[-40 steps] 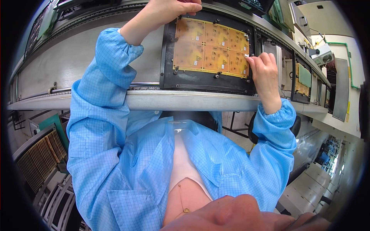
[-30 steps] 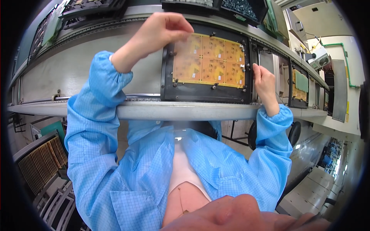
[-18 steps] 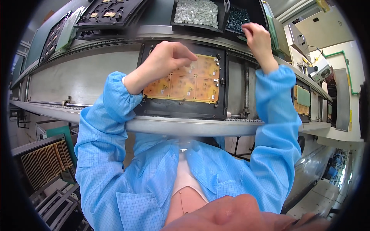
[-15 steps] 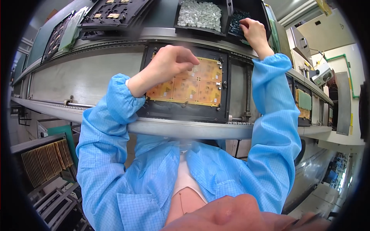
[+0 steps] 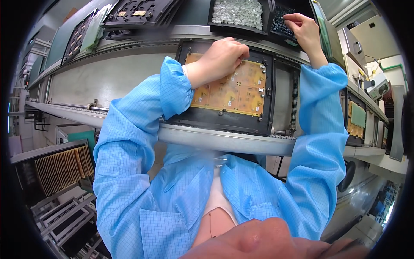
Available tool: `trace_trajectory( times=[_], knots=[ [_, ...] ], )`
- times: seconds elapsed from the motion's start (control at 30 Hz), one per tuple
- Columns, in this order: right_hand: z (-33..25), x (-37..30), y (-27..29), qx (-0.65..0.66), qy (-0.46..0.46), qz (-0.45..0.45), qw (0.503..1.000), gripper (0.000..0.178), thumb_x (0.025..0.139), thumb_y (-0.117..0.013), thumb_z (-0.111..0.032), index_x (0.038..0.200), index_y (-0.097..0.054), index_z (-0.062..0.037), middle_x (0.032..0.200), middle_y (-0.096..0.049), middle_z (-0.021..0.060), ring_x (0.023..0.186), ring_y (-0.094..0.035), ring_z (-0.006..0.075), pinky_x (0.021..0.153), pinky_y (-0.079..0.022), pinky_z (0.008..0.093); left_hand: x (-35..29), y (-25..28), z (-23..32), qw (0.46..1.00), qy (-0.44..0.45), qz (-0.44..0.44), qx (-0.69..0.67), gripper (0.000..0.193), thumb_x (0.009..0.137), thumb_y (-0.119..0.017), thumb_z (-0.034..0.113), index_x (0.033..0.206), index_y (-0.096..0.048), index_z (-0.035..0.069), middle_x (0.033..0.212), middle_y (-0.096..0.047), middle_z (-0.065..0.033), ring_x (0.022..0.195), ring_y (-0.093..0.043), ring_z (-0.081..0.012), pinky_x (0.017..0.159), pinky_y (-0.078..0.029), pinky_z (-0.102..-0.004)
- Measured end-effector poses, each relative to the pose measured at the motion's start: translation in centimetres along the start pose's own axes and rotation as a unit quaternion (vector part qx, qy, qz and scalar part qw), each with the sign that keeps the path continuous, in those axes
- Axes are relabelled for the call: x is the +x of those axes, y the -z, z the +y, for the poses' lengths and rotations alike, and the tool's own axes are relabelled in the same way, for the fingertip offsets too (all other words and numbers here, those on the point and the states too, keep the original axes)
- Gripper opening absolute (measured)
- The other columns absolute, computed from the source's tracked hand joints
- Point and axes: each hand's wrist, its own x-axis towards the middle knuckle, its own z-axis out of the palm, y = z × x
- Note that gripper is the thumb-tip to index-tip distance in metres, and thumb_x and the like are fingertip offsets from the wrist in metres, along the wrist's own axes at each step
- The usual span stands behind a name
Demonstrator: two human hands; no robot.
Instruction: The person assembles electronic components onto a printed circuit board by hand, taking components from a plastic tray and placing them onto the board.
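Note:
An orange-yellow circuit board panel [image 5: 224,97] lies in a black carrier frame [image 5: 202,119] on the conveyor rails. Over the panel's far part is my left hand [image 5: 220,60], its fingers curled together and pointing right. Whatever is between those fingertips is too small or hidden. Small white parts [image 5: 261,90] stand along the panel's right edge. At the far right, my right hand [image 5: 305,34] reaches over a black bin of small dark parts [image 5: 282,20]. Its thumb and fingers are bent in a pinch at the parts; I cannot make out what they hold.
Beside the dark parts stands a black bin of white parts [image 5: 237,14]. Stacked black carriers [image 5: 138,15] sit at the far left. The metal front rail [image 5: 224,140] runs between my body and the carrier. Another carrier with a green-covered board [image 5: 357,115] is at the right.
My left hand has moved right and farther away over the panel, its fingers curling in. The right hand stays at the dark parts bin. The whole view has shifted slightly.

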Motion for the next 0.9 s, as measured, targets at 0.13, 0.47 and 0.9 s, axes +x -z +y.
trace_trajectory(
  times=[0.13, 0.47, 0.9],
  knots=[
    [-3.0, -3.9, 0.8, 0.125, -0.001, -0.027, 0.992, 0.019, 0.093, -0.066, -0.011, 0.108, -0.073, -0.0026, 0.094, -0.074, 0.0063, 0.088, -0.07, 0.0121, 0.079, -0.053, 0.0239, 0.0, 1.3, -0.6, 0.997, 0.008, -0.06, 0.054, 0.018, 0.087, -0.06, 0.017, 0.098, -0.071, 0.008, 0.094, -0.07, -0.0089, 0.097, -0.064, -0.0299, 0.082, -0.054, -0.04],
    [-6.2, -11.3, -0.7, 0.3, -0.068, -0.066, 0.949, 0.016, 0.093, -0.067, -0.006, 0.107, -0.071, 0.0011, 0.094, -0.072, 0.0046, 0.088, -0.066, 0.0095, 0.081, -0.053, 0.0231, 1.0, 2.0, 0.0, 0.992, 0.026, -0.097, 0.082, 0.015, 0.08, -0.066, 0.01, 0.093, -0.071, 0.006, 0.087, -0.071, -0.0107, 0.093, -0.065, -0.0307, 0.081, -0.054, -0.0412],
    [-6.4, -12.9, -2.0, 0.328, -0.097, -0.093, 0.935, 0.015, 0.093, -0.067, -0.005, 0.106, -0.071, 0.0018, 0.095, -0.072, 0.006, 0.088, -0.067, 0.0105, 0.081, -0.054, 0.0237, 2.1, 2.5, 1.3, 0.987, 0.066, -0.123, 0.081, 0.015, 0.075, -0.071, 0.005, 0.09, -0.07, 0.005, 0.088, -0.071, -0.0129, 0.093, -0.067, -0.0312, 0.081, -0.053, -0.0406]
  ],
)
